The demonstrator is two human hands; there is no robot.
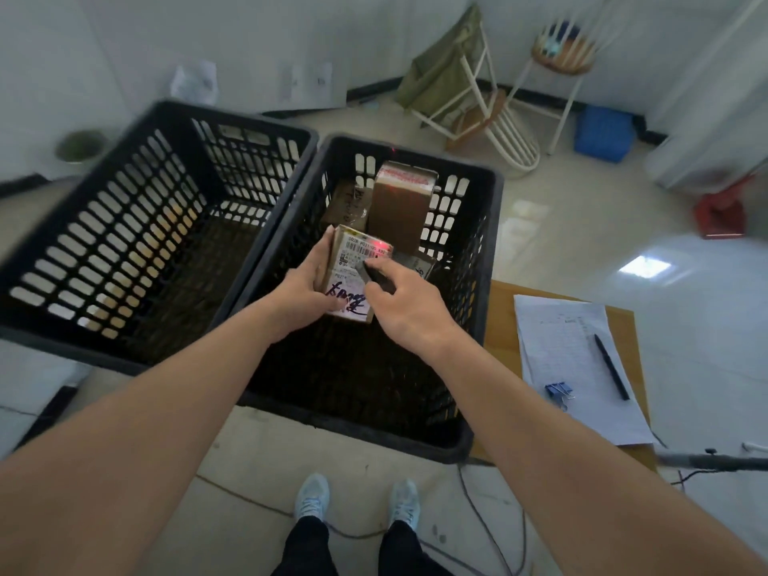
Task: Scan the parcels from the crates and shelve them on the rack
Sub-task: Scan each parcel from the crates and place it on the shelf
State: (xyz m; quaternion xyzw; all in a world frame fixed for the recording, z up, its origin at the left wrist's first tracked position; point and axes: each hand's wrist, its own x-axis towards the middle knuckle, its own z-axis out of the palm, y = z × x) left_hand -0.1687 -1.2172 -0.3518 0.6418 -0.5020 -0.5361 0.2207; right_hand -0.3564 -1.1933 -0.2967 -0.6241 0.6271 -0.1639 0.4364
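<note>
Over right crate (pixel 482 259), handwritten-labelled parcel (pixel 353 280)

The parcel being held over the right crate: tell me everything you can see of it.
The parcel is a small flat brown cardboard box with a white shipping label covering its top face. The label carries printed codes, a barcode and dark handwritten marker strokes near the lower end. A red scanner glow falls on its upper right corner. It is held tilted above the right crate; the left hand grips its left edge, and the right hand holds a dark scanner over it.

Left hand (pixel 305 291) holding labelled parcel (pixel 353 276), right hand (pixel 405 303) aiming scanner (pixel 376 276)
</note>
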